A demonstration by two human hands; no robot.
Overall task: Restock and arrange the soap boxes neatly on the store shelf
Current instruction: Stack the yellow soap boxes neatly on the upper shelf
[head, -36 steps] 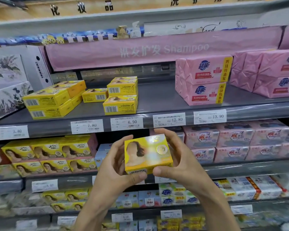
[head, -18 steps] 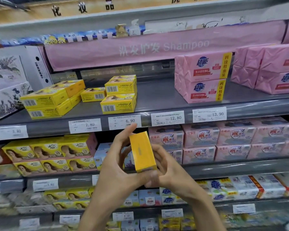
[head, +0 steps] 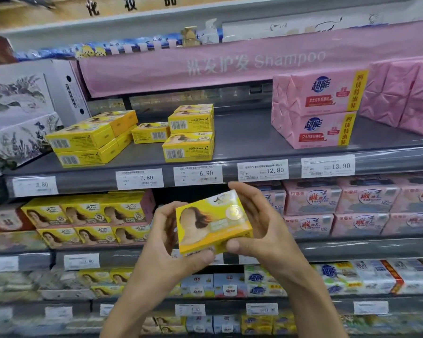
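A yellow soap box [head: 211,222] with a printed figure on its front is held in front of the second shelf, its face toward me. My left hand [head: 166,250] grips its left side, thumb under the bottom edge. My right hand [head: 259,220] grips its right side, fingers behind the top and thumb at the lower corner. On the grey upper shelf [head: 249,135] lie more yellow boxes: a stack at left [head: 88,142], a single box [head: 150,132] and a stack of three [head: 189,132]. Beneath that shelf at left stand rows of the same yellow boxes [head: 88,215].
Large pink soap packs [head: 315,108] stand right on the upper shelf, floral white cartons [head: 17,113] at its left end. Price tags [head: 198,175] line the shelf edge. Pink boxes [head: 340,206] fill the second shelf at right. Lower shelves hold mixed soap packs [head: 230,284].
The yellow box was edge-on half a second ago; both hands have turned it so its printed front faces me again. It now sits slightly lower and to the right.
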